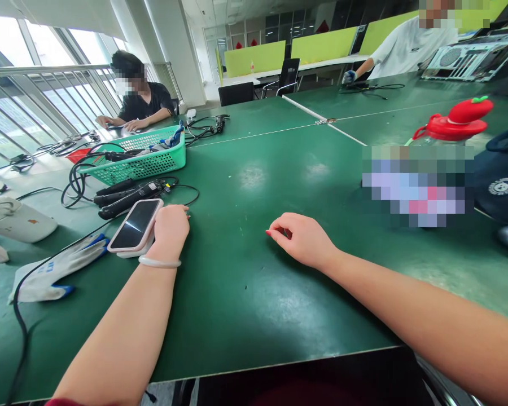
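Note:
My left hand (171, 224) rests on the green table in a loose fist, its back toward me and its palm side hidden. No object shows at its fingers. Just left of it, close against the wrist, a phone in a pale pink case (136, 225) lies screen up on a whitish object. My right hand (301, 239) rests farther right with fingers curled in and thumb near the index finger; nothing shows in the gap between them. A white work glove with blue fingertips (59, 269) lies left of the phone. Black cable-ended devices (127, 197) lie behind the phone.
A green plastic basket (152, 158) holds cables and a glove. At right stand a red-lidded bottle (452, 127) and a dark blue bag or cap (502, 177). One person (146, 104) sits at far left, another (406, 48) at far right, near an open computer case (469, 61).

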A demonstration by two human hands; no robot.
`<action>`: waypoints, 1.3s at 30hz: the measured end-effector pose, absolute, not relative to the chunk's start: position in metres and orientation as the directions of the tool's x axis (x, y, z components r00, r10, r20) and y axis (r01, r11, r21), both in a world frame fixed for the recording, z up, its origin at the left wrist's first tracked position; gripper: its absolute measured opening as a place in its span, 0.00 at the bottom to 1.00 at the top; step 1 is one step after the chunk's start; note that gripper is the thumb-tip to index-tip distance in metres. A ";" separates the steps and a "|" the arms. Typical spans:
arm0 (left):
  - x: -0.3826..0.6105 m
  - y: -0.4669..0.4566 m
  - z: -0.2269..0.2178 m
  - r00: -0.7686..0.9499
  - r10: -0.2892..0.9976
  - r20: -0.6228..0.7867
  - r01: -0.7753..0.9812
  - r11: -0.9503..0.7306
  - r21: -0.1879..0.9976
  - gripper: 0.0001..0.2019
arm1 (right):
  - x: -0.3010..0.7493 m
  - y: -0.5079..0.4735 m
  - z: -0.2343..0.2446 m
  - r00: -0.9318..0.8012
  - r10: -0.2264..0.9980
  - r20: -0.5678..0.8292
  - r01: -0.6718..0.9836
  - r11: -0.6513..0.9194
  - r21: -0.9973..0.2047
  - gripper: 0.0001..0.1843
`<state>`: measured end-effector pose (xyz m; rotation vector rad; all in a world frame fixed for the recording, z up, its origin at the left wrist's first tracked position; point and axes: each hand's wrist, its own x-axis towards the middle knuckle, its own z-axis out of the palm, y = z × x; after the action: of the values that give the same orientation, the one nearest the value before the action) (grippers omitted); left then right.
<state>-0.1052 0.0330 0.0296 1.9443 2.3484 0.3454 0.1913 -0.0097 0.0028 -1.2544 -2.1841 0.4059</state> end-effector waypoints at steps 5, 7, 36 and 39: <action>-0.110 0.035 0.027 -0.196 0.969 0.151 0.956 0.154 0.249 0.15 | 0.191 -0.009 0.003 -0.394 0.858 0.330 0.674 0.514 -0.530 0.10; -0.110 0.036 0.025 -0.191 0.966 0.176 0.962 0.149 0.227 0.15 | 0.191 -0.009 0.003 -0.391 0.856 0.338 0.668 0.517 -0.535 0.10; -0.007 0.004 0.018 0.309 0.951 0.005 0.356 -0.120 0.927 0.12 | 0.189 0.002 -0.014 -0.500 0.826 0.261 0.656 0.558 -0.508 0.13; -0.004 0.001 0.019 0.301 0.954 -0.015 0.335 -0.091 0.938 0.12 | 0.188 0.003 -0.014 -0.511 0.825 0.241 0.663 0.557 -0.500 0.16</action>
<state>-0.0041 0.0006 0.0189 1.6197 1.2004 0.8181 0.1884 0.0027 -0.0144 -1.2005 -2.3409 0.4816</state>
